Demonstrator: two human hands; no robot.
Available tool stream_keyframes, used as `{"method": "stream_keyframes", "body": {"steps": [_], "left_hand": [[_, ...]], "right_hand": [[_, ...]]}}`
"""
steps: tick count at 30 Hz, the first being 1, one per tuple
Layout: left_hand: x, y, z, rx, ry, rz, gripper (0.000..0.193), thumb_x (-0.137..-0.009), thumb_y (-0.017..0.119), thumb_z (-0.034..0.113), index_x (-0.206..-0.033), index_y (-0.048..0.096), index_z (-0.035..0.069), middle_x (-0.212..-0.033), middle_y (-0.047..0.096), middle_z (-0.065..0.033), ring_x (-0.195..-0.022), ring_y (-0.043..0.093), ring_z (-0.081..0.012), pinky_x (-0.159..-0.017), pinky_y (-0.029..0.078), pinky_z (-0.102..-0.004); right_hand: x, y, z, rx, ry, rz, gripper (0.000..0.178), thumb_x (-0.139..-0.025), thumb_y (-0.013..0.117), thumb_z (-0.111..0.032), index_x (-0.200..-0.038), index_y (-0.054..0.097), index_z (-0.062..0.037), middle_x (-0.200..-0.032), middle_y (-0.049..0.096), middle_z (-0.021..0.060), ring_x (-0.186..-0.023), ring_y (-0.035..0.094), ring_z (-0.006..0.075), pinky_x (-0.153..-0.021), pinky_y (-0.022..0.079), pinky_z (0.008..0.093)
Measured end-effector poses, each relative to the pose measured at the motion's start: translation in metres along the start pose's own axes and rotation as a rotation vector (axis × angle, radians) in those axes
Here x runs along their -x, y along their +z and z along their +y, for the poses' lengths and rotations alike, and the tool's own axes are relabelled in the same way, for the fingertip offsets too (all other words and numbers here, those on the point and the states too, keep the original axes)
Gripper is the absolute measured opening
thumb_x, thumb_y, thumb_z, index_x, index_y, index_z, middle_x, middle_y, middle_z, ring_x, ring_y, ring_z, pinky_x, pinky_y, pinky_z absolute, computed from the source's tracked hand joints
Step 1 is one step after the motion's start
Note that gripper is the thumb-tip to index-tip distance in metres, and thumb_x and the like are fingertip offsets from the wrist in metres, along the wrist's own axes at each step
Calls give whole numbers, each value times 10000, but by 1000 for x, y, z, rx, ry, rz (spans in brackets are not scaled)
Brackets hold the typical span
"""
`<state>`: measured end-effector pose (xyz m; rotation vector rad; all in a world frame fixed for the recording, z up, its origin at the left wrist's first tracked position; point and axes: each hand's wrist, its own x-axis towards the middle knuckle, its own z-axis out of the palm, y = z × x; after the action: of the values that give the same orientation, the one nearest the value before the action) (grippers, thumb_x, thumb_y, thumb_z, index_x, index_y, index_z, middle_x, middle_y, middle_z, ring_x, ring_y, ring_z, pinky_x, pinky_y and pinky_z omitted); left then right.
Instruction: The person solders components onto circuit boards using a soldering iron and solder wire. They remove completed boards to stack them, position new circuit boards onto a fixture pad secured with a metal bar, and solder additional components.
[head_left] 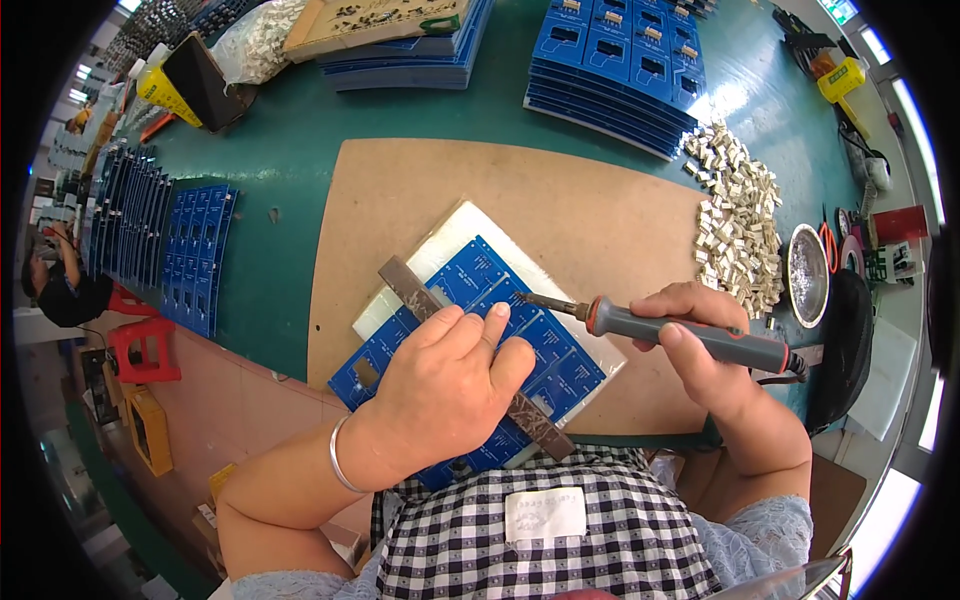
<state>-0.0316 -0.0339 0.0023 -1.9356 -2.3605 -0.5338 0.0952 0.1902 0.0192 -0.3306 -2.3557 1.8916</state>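
- Your right grip (712, 377) wrapped the soldering iron (742, 347); whether its tip (530, 298) touched was unclear.
- Your left grip (445, 385), half-curled, rested over the bar (405, 284) across the blue board (570, 368), near centre.
- A slip risked burning your left fingers (501, 312).

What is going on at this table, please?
A person's right hand holds a grey soldering iron, its tip at a blue circuit board; whether it touches is unclear. The left hand rests over the board and a brown bar lying across it. Underneath is a white pad. Many small pale parts lie heaped on the right.
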Motion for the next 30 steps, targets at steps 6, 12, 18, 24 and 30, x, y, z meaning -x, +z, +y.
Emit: {"method": "stream_keyframes", "body": {"steps": [6, 12, 18, 24, 30], "left_hand": [[1, 1, 1, -1, -10, -15, 130, -691, 633, 31, -747, 516, 19, -931, 667, -234, -694, 594, -258, -710, 496, -361], [-2, 6, 2, -67, 36, 54, 100, -696, 580, 57, -701, 480, 51, -829, 645, -201, -632, 527, -222, -643, 454, -346], [-13, -1, 12, -50, 50, 45, 160, -714, 599, 6, -863, 566, -41, -696, 565, -149, -668, 533, -283, -692, 453, -416], [-9, -2, 13, -91, 78, 70, 217, -750, 595, -10, -955, 554, -69, -675, 545, -139, -697, 529, -290, -724, 444, -415], [-9, -2, 17, -55, 12, 65, 290, -758, 597, 3, -1038, 558, -65, -736, 576, -142, -750, 540, -305, -751, 442, -431]], "right_hand": [[3, -6, -1, 117, -90, -37, 258, -825, 588, -196, -934, 663, 26, -815, 680, 119, -712, 655, 180, -636, 510, 300], [34, -19, 11, -181, -212, 364, 254, -862, 557, -166, -973, 643, 45, -823, 650, 122, -731, 626, 184, -670, 500, 303], [113, -102, 11, 37, -440, 1167, 272, -880, 472, -151, -958, 627, 58, -773, 626, 109, -674, 568, 144, -638, 448, 281], [117, -150, 45, 857, -272, 1030, 221, -773, 664, -22, -994, 670, -23, -820, 634, 76, -676, 595, 172, -634, 471, 264], [128, -169, 43, 1087, -105, 558, 229, -740, 663, -52, -969, 664, -52, -797, 594, 101, -734, 610, 255, -682, 489, 331]]}}
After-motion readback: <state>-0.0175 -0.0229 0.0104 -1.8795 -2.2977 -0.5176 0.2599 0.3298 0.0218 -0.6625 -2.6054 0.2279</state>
